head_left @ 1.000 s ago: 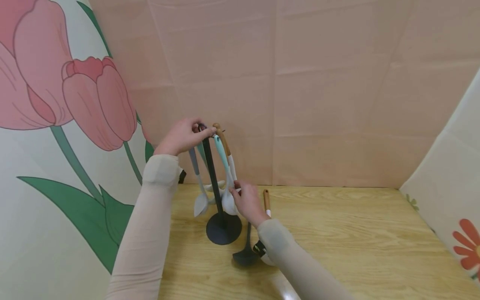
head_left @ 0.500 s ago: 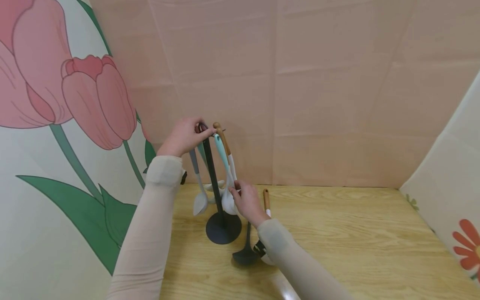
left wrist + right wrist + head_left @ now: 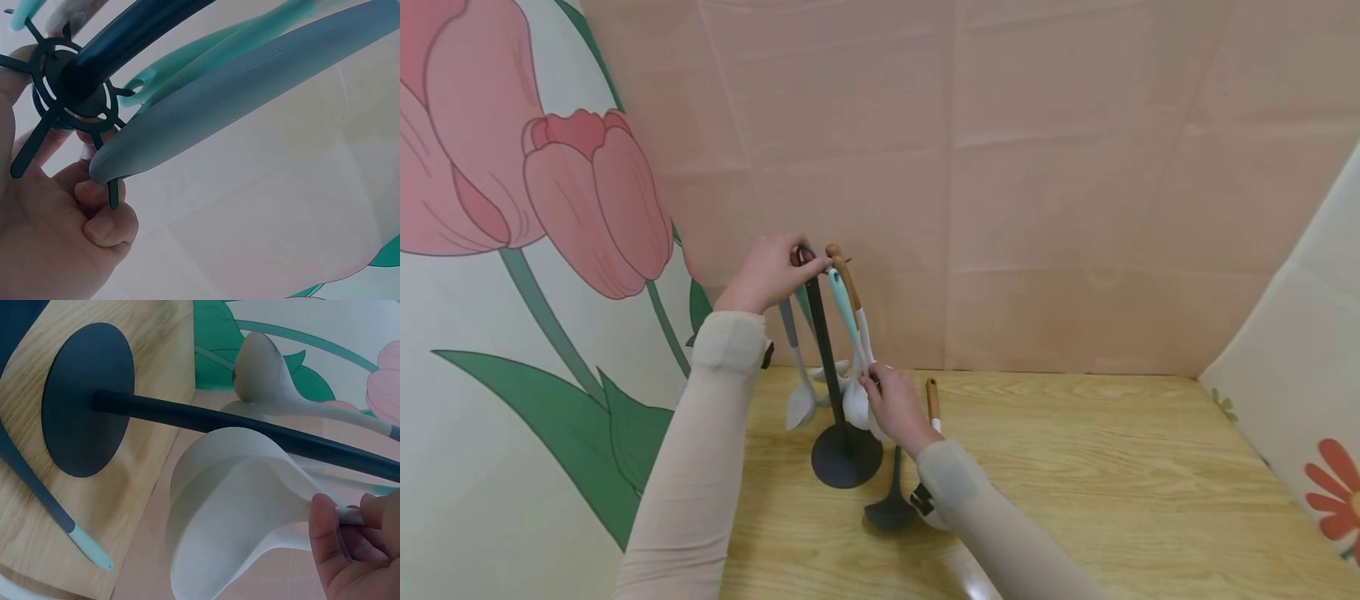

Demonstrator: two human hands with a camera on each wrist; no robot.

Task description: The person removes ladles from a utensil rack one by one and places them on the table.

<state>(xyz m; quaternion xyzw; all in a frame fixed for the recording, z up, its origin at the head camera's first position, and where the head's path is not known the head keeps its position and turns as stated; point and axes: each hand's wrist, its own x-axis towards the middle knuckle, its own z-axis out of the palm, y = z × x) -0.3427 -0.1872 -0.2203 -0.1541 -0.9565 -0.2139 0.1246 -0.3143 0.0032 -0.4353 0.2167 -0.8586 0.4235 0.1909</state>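
Left hand (image 3: 766, 273) and cuff (image 3: 728, 340) edged slightly toward 3 o'clock over past second; right hand (image 3: 897, 406) nearly unmoved. Left fingers curl round spoked top (image 3: 59, 69) of black stand (image 3: 825, 350), standing on wooden table (image 3: 1075, 467). Right thumb and fingers pinch white utensil shaft (image 3: 350, 515) at stand's 3 o'clock. Grey-handled spoon (image 3: 801, 407) hangs between base's 10 and 11 o'clock; dark ladle (image 3: 891, 510) lies between 4 and 5.

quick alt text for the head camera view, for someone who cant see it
A person's left hand grips the top of a black utensil stand on a wood-grain table, while the right hand pinches the white neck of a wooden-handled utensil. Other utensils hang from the stand, and a dark ladle lies near its round base.
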